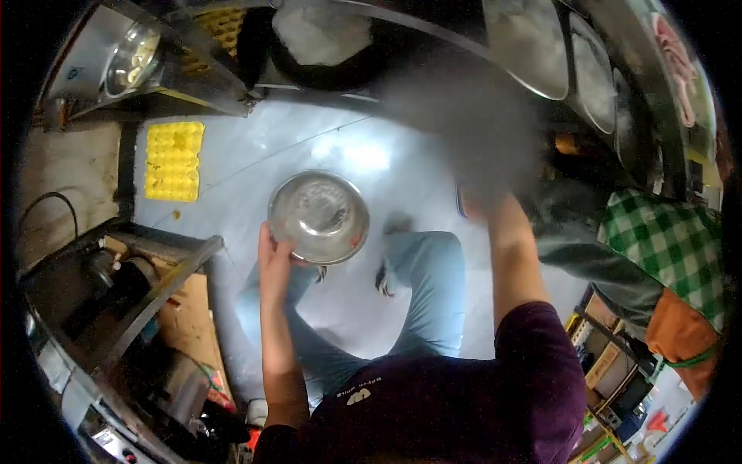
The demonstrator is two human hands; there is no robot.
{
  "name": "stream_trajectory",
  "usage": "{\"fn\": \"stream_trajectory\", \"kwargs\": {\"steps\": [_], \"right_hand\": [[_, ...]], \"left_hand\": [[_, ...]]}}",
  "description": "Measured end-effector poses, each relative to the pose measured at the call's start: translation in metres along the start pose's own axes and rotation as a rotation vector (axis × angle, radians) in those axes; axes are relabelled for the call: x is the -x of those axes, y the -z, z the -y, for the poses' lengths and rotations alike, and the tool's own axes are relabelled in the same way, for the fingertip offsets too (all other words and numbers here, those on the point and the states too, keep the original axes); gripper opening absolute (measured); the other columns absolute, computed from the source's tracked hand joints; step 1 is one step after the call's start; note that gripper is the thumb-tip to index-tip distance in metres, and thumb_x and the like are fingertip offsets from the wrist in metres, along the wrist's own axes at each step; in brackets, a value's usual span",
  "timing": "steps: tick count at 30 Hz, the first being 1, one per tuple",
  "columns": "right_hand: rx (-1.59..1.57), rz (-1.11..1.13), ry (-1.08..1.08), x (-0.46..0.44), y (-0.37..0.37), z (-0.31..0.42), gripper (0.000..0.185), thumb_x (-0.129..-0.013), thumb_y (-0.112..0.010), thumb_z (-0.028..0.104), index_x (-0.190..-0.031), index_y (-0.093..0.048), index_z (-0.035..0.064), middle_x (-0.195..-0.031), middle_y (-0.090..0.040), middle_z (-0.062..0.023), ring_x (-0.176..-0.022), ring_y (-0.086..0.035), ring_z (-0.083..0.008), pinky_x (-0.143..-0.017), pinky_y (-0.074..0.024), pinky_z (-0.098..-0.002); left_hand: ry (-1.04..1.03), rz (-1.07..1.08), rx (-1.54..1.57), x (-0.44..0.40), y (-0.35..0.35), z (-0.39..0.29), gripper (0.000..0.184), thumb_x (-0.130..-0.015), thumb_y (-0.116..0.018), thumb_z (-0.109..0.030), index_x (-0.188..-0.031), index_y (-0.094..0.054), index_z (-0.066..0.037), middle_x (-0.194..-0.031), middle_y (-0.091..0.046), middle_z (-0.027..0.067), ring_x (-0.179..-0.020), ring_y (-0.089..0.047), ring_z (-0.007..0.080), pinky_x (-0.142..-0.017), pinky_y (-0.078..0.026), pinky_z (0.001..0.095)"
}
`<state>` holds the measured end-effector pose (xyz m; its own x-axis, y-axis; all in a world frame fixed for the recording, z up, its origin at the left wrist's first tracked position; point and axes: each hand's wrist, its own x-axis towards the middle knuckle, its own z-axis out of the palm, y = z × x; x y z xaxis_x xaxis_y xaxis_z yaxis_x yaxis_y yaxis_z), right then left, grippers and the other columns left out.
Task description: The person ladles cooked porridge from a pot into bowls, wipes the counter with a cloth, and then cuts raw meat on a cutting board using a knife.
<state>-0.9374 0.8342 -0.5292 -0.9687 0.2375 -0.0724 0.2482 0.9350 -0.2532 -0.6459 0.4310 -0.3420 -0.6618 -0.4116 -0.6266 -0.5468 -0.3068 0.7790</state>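
A round metal bowl [319, 216] is in my left hand [276, 254], whose fingers grip its lower left rim. The bowl is above the floor, in front of my knees, and its inside looks shiny. My right hand [485, 203] is stretched forward to the right, largely hidden by a grey blur, so its fingers and anything in them cannot be made out. Beside its wrist shows a small dark-edged object [462, 201].
A yellow egg tray [175, 162] lies on the floor at the left. Large round pans with white contents [527, 42] line the far side. Another metal bowl [133, 60] stands at upper left. A person in a green checked garment [663, 243] is close on the right.
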Motion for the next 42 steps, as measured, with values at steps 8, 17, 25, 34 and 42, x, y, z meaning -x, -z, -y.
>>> {"fn": "stream_trajectory", "kwargs": {"steps": [8,17,25,34,42], "right_hand": [[0.261,0.055,0.890,-0.106,-0.081,-0.026,0.038,-0.083,-0.053,0.020,-0.119,-0.049,0.0081,-0.110,-0.057,-0.0153,-0.098,-0.056,-0.0282,-0.083,-0.0459,-0.0368],[0.045,0.208,0.909,-0.087,-0.031,0.000,0.041,-0.084,-0.055,0.019,-0.122,-0.047,0.0077,-0.115,-0.055,-0.0140,-0.102,-0.054,-0.0263,-0.086,-0.0455,-0.0364],[-0.334,0.471,0.873,-0.123,-0.030,-0.016,0.043,-0.084,-0.057,0.019,-0.124,-0.046,0.0073,-0.119,-0.053,-0.0129,-0.105,-0.053,-0.0246,-0.088,-0.0451,-0.0360],[-1.329,1.030,0.127,-0.086,0.031,0.046,0.032,-0.087,-0.054,0.024,-0.111,-0.056,0.0028,-0.102,-0.062,-0.0139,-0.097,-0.057,-0.0220,-0.083,-0.0472,-0.0312],[-0.742,0.943,0.782,-0.005,0.062,0.099,0.034,-0.086,-0.054,0.011,-0.118,-0.053,0.0012,-0.088,-0.065,-0.0075,-0.074,-0.058,-0.0107,-0.064,-0.0472,-0.0242]], "left_hand": [[-0.016,0.078,-0.044,-0.068,-0.065,0.074,0.043,-0.075,-0.045,-0.007,-0.118,-0.044,-0.004,-0.087,-0.055,0.0057,-0.069,-0.053,0.0122,-0.050,-0.046,0.0238],[0.036,0.082,0.065,-0.067,-0.124,0.086,0.040,-0.075,-0.047,-0.008,-0.115,-0.044,-0.002,-0.082,-0.054,0.0079,-0.065,-0.055,0.0138,-0.049,-0.048,0.0246],[-0.035,0.138,-0.131,-0.099,-0.171,0.046,0.036,-0.079,-0.048,-0.012,-0.110,-0.040,0.004,-0.082,-0.056,0.0134,-0.058,-0.056,0.0162,-0.046,-0.047,0.0249],[-0.148,0.215,-0.293,-0.164,-0.248,0.038,0.033,-0.077,-0.048,-0.014,-0.106,-0.043,0.001,-0.080,-0.056,0.0098,-0.061,-0.055,0.0144,-0.048,-0.050,0.0271],[-0.200,0.318,-0.092,-0.150,-0.242,0.029,0.033,-0.074,-0.048,-0.014,-0.103,-0.045,0.002,-0.079,-0.057,0.0093,-0.064,-0.058,0.0148,-0.050,-0.050,0.0257]]}}
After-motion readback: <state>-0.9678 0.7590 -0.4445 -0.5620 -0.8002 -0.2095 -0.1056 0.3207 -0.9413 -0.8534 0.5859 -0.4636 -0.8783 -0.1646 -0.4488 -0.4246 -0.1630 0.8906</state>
